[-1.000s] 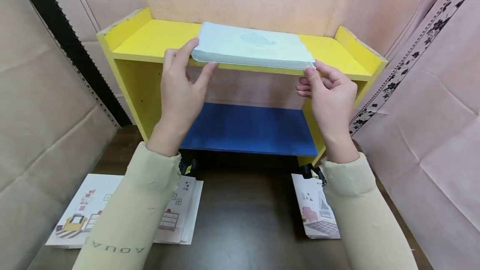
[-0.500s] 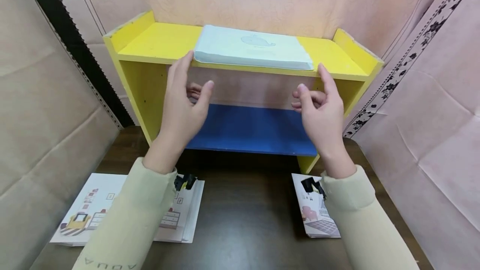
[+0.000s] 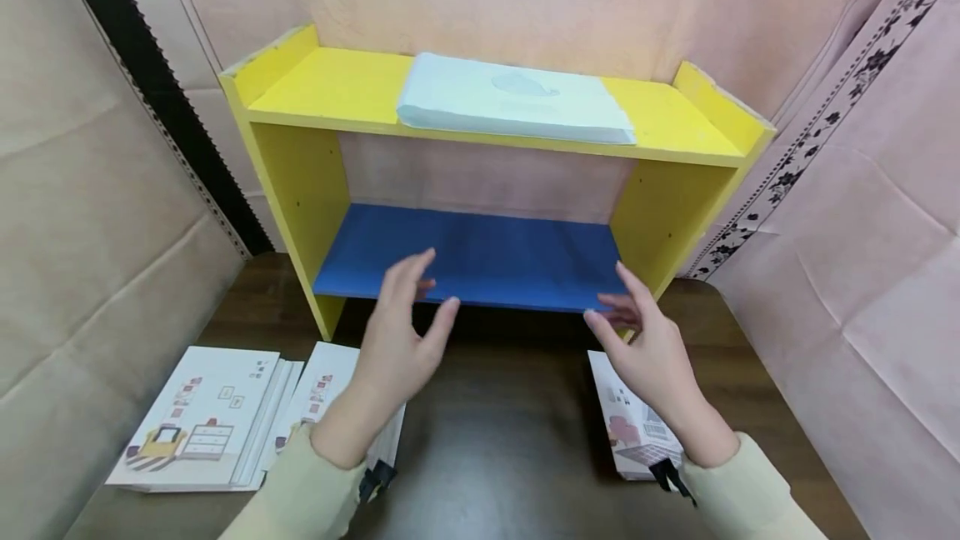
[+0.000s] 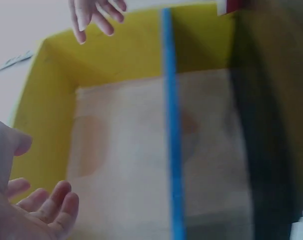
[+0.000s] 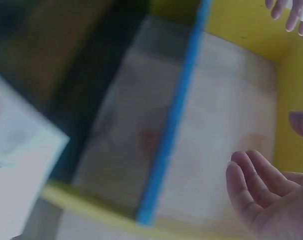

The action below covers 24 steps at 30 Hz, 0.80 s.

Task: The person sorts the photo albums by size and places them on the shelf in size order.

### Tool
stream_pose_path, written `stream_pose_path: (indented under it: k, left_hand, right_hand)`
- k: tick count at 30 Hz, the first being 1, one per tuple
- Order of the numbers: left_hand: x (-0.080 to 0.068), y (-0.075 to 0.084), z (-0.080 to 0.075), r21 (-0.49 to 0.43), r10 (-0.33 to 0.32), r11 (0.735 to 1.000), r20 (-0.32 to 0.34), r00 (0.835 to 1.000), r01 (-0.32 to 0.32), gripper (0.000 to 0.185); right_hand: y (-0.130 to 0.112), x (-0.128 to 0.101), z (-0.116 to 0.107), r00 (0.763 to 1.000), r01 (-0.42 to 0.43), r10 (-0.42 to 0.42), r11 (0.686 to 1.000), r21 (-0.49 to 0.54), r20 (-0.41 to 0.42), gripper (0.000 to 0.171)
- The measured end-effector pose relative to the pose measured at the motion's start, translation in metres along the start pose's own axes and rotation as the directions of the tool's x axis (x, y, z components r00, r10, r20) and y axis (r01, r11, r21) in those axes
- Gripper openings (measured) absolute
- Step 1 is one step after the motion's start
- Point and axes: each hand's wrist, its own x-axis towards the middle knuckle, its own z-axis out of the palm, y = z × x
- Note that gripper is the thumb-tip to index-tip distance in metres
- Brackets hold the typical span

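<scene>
A pale blue booklet (image 3: 513,100) with a faint whale print lies flat on the top board of a yellow shelf unit (image 3: 322,86). Both hands are below it, in front of the blue lower shelf (image 3: 480,252). My left hand (image 3: 408,327) hangs over the dark table with relaxed fingers and holds nothing. My right hand (image 3: 637,332) is likewise empty, fingers loosely spread. In the left wrist view my left hand (image 4: 36,210) shows at the lower left, the shelf's blue edge (image 4: 171,150) running down the middle. The right wrist view shows my right hand (image 5: 271,200), fingers relaxed.
Illustrated booklets (image 3: 202,423) lie stacked on the dark table (image 3: 510,440) at the lower left, another booklet (image 3: 633,427) under my right wrist. Pinkish cloth (image 3: 862,257) hangs behind and to the right; a beige panel (image 3: 90,215) stands at the left.
Both hands let go of the pale blue booklet, left it on the top board, and drew back down toward the table. The head view tilted slightly.
</scene>
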Motion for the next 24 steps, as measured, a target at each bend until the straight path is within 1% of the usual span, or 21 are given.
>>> stream_pose_path:
  k: [3, 7, 9, 11, 15, 17, 21, 24]
  left_hand:
    - [-0.019, -0.005, 0.012, 0.058, -0.038, 0.998, 0.070, 0.997, 0.034, 0.062]
    - [-0.038, -0.011, 0.030, 0.094, -0.075, 0.994, 0.125, 0.989, 0.064, 0.062]
    - [-0.045, -0.012, 0.039, 0.097, -0.100, 0.992, 0.151, 0.983, 0.086, 0.062]
    - [-0.054, -0.010, 0.051, 0.095, -0.135, 0.988, 0.185, 0.973, 0.119, 0.062]
    - [-0.071, -0.004, 0.074, 0.095, -0.207, 0.978, 0.278, 0.938, 0.187, 0.066]
    - [-0.078, -0.002, 0.085, 0.100, -0.222, 0.975, 0.321, 0.921, 0.200, 0.067]
    - [-0.091, 0.002, 0.105, 0.103, -0.247, 0.969, 0.390, 0.887, 0.225, 0.070]
    - [-0.097, 0.006, 0.118, 0.084, -0.260, 0.965, 0.431, 0.864, 0.249, 0.071]
  right_hand:
    - [0.020, -0.018, 0.001, 0.998, -0.021, 0.023, 0.999, -0.048, 0.052, 0.071]
    - [0.040, -0.037, -0.003, 0.992, -0.062, 0.071, 0.994, -0.089, 0.101, 0.062]
    - [0.047, -0.043, -0.006, 0.986, -0.104, 0.115, 0.990, -0.091, 0.124, 0.058]
    - [0.055, -0.050, -0.010, 0.975, -0.161, 0.172, 0.983, -0.088, 0.144, 0.056]
    - [0.073, -0.062, -0.016, 0.941, -0.278, 0.290, 0.957, -0.087, 0.174, 0.059]
    - [0.081, -0.067, -0.017, 0.923, -0.321, 0.334, 0.942, -0.096, 0.188, 0.061]
    - [0.094, -0.075, -0.016, 0.899, -0.366, 0.385, 0.922, -0.124, 0.211, 0.066]
    - [0.100, -0.081, -0.016, 0.885, -0.391, 0.416, 0.908, -0.149, 0.208, 0.070]
